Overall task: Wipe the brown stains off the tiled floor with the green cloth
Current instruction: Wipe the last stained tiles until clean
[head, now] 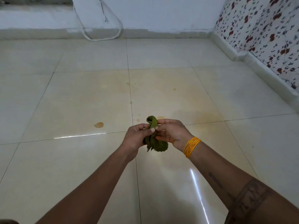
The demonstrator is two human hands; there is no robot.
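Note:
A bunched green cloth [155, 143] hangs in the air above the cream tiled floor [80, 97], gripped from both sides. My left hand [137, 136] pinches it with thumb and curled fingers, and my right hand [171, 133] pinches it too; orange bangles sit on that wrist. A brown puddle stain [99, 125] lies on the tile to the left of my hands. A wide faint brown smear [207, 118] spreads to the right, and small brown spots [174, 89] dot the tiles beyond.
A white wall with a grey skirting [48, 33] runs along the far side, with a looped white cable [103, 38] hanging to the floor. A flower-patterned wall [267, 34] with a white skirting closes the right side.

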